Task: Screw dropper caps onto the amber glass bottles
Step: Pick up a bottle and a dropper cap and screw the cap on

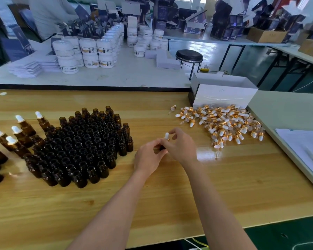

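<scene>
Looks early in the task: only a handful of capped bottles [16, 134] at far left of the table [170, 204], with a dense block of open amber bottles [83, 145] beside them and a heap of loose dropper caps [222, 123] at far right. Centre, between block and heap: left hand [148, 157] curled round a mostly hidden bottle [162, 147], right hand [181, 145] pinching the dropper cap [166, 136] on its neck, white bulb upward.

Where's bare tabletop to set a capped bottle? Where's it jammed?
Free: wide near strip of the wooden table, in front of the open bottles and dropper cap pile; also the band behind the bottles to the far edge. Crowded: left side, capped bottles beside open ones.
</scene>
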